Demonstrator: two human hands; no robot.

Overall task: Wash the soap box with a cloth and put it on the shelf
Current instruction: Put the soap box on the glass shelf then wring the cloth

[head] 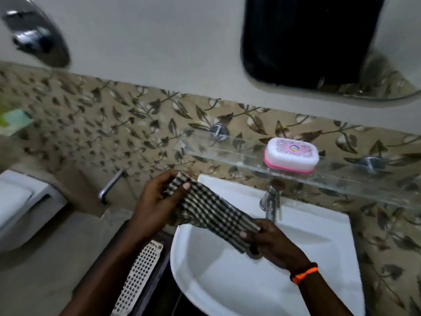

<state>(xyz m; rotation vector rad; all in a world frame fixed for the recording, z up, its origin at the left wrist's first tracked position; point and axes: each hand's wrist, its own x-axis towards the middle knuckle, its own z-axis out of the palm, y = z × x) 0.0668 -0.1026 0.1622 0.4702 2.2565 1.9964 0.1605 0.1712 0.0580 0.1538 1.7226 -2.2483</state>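
A closed soap box point(291, 155), white lid over a pink base, rests on the glass shelf point(241, 153) fixed to the leaf-patterned wall. Below it, over the white sink point(319, 258), I hold a black-and-white checked cloth point(211, 210) stretched between both hands. My left hand point(157, 201) grips the cloth's upper left end. At the cloth's lower right end is my right hand point(273, 242), pinching it; an orange band circles that wrist. Neither hand touches the soap box.
A chrome tap point(271, 202) stands at the back of the sink under the shelf. Another spout point(111, 185) juts from the wall at left. A toilet cistern point(20, 201) sits far left. A mirror point(319, 42) hangs above. A perforated white panel point(139, 277) lies beside the sink.
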